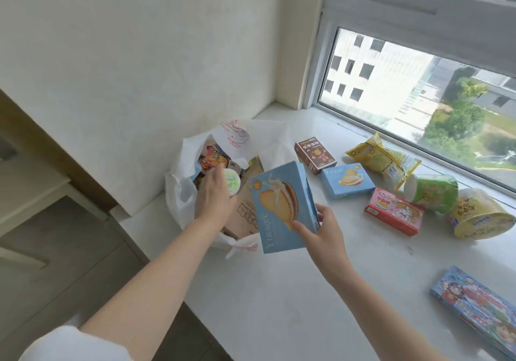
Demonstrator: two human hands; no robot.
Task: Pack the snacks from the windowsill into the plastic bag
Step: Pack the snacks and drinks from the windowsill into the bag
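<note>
A white plastic bag (181,190) stands open at the left end of the white windowsill (279,291), with several snack packs inside. Over the bag's mouth, my left hand (213,197) holds a small round green-and-white tub (232,182). My right hand (325,235) grips a light blue biscuit box (282,207) by its lower right corner, tilted, just right of the bag. On the sill lie a brown box (315,154), a smaller blue biscuit box (347,180), a yellow bag (382,158), a pink box (395,211), a green cup (434,191) and a yellow cup (477,215).
A long blue cartoon-print box (477,307) lies at the sill's near right. The window (418,95) runs along the back of the sill. A wall stands behind the bag; the sill's left edge drops to a grey floor (69,263).
</note>
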